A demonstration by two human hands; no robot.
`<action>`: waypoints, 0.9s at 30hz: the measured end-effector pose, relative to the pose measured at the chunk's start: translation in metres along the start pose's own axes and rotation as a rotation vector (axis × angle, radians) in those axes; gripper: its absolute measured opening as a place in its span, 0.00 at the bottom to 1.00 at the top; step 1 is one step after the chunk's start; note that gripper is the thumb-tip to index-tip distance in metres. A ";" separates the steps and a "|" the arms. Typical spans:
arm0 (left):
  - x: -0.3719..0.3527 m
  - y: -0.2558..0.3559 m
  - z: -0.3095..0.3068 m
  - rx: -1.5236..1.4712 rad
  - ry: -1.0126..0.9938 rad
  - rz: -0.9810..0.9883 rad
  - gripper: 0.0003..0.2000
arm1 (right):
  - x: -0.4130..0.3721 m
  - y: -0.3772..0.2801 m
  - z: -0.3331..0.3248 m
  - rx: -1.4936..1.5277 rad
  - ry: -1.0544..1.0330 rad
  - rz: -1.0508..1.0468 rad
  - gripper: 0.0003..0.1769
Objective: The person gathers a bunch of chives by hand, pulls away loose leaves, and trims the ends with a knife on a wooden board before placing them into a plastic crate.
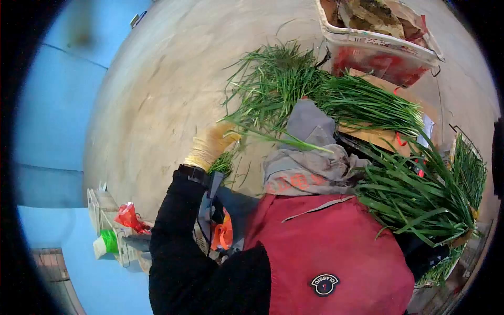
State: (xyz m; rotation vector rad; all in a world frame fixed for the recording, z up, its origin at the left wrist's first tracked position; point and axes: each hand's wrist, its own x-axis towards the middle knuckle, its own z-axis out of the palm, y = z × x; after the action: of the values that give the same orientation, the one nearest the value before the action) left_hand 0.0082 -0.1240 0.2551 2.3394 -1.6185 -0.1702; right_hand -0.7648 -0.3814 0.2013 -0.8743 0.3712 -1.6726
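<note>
My left hand (pixel 212 144), in a yellow glove and blurred by motion, is closed on a few thin green garlic chive stalks (pixel 294 140) that stretch rightward over my lap. My right arm in its black sleeve runs under a large bunch of garlic chives (pixel 415 194) at the right. The bunch narrows toward my right hand (pixel 462 239), which is mostly covered by leaves and looks closed around the bunch's end. A loose heap of chives (pixel 281 79) lies on the floor ahead. Beside it, a neater pile of chives (pixel 373 102) rests on cardboard.
A dirty white crate (pixel 378 44) stands at the far right. Another crate of greens (pixel 467 168) is by my right side. Grey cloth (pixel 312 168) covers my knees above the red apron (pixel 325 236). At left are a green twine roll (pixel 107 242) and red plastic (pixel 131 218).
</note>
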 end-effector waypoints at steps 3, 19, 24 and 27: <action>-0.010 -0.037 -0.009 0.201 -0.016 -0.266 0.27 | 0.002 -0.002 0.006 -0.025 0.002 0.001 0.30; -0.023 -0.063 0.068 -0.214 -0.318 -0.208 0.35 | 0.000 -0.028 0.037 -0.098 0.007 -0.001 0.26; 0.048 0.058 0.082 -0.723 -0.161 0.180 0.28 | 0.001 -0.009 0.073 -0.014 -0.112 -0.079 0.25; 0.078 0.152 0.046 -0.757 -0.165 0.372 0.21 | -0.003 0.012 0.131 -0.105 -0.019 -0.210 0.26</action>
State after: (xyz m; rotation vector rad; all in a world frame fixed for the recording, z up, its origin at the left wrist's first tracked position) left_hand -0.1118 -0.2536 0.2626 1.4677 -1.6407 -0.7565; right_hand -0.6624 -0.3558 0.2804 -1.0359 0.3668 -1.8488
